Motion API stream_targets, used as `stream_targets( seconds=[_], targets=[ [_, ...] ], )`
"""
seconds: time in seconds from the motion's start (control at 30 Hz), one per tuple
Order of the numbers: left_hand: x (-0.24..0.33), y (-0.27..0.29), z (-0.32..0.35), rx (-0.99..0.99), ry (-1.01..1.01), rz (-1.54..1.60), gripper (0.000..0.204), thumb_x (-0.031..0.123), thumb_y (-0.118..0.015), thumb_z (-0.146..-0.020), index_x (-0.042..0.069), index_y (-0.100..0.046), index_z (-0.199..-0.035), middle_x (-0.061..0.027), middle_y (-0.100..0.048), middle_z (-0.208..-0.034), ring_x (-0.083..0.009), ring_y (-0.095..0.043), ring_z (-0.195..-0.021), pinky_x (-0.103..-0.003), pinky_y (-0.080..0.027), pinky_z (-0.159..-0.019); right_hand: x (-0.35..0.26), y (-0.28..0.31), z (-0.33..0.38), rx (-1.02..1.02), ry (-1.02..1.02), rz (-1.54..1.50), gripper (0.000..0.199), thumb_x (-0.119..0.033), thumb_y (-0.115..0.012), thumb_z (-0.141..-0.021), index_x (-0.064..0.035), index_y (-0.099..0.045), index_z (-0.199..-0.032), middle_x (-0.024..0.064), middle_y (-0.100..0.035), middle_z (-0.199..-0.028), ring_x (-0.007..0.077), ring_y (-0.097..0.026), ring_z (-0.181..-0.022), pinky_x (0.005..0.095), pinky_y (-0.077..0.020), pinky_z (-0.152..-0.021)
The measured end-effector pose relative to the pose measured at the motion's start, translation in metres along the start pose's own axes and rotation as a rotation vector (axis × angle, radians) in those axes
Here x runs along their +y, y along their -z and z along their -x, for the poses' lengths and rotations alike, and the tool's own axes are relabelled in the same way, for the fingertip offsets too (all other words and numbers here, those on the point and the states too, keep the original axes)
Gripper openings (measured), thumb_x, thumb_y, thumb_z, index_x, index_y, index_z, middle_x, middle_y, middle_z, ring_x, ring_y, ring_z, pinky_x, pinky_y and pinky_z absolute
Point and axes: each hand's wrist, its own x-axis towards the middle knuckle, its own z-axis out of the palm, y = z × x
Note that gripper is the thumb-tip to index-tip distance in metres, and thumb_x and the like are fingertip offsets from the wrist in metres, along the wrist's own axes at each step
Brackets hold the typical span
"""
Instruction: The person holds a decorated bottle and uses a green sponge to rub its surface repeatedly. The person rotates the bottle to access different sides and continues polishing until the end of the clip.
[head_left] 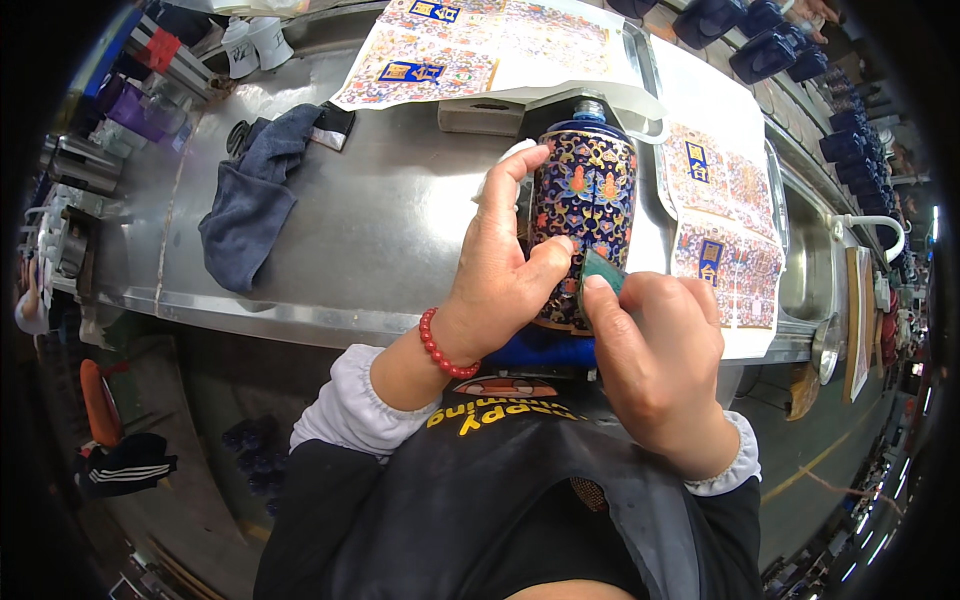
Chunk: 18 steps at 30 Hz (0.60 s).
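A dark blue bottle point(597, 185) with a colourful floral pattern lies in front of me at the bench's near edge, its neck pointing away. My left hand point(505, 265) steadies it from the left, the thumb pressed on its front and the forefinger stretched along its side. In my right hand point(655, 345) a small flat green scraper point(603, 270) is pinched, its edge against the lower part of the patterned surface. The underside of the bottle and what it rests on are mostly hidden.
Printed pattern sheets point(560, 45) lie beyond the bottle, with more sheets point(725, 210) to its right. A grey-blue cloth point(250, 200) rests on the steel bench point(370, 220). A sink point(805, 260) is at the right; dark blue bottles point(770, 50) stand at the far right.
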Motion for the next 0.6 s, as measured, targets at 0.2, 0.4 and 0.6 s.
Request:
stream_targets(
  seconds=[0.2,0.4,0.6],
  targets=[
    [0.0015,0.0011,0.0015,-0.010,0.034,0.050,0.069,-0.004,-0.056,-0.088,-0.005,-0.028,-0.152,-0.0189,-0.039,-0.149,-0.0207,-0.046,-0.134,-0.035,-0.046,-0.109,-0.0002,0.0024,0.0017,-0.028,-0.011,0.006,0.037,-0.011,-0.071,-0.073,-0.0003,-0.068,-0.108,0.0098,-0.056,-0.092,0.0215,-0.059,-0.073,0.0368,-0.0420,-0.064],
    [-0.0007,0.0007,-0.0005,-0.003,-0.053,-0.032,0.069,-0.003,-0.056,-0.088,-0.005,-0.029,-0.151,-0.0186,-0.040,-0.148,-0.0209,-0.045,-0.134,-0.036,-0.044,-0.110,-0.0011,0.0016,0.0015,-0.020,0.009,-0.005,0.036,-0.011,-0.071,-0.073,-0.0008,-0.068,-0.108,0.0089,-0.056,-0.091,0.0209,-0.059,-0.073,0.0361,-0.0418,-0.064],
    [-0.0008,0.0000,0.0004,0.002,-0.022,0.008,0.069,-0.001,-0.057,-0.088,-0.006,-0.030,-0.151,-0.0199,-0.041,-0.148,-0.0221,-0.043,-0.136,-0.037,-0.040,-0.114,-0.0005,0.0013,0.0033,-0.021,-0.011,0.014,0.037,-0.010,-0.071,-0.072,-0.0008,-0.068,-0.107,0.0088,-0.056,-0.090,0.0210,-0.059,-0.073,0.0364,-0.0414,-0.064]
  ],
)
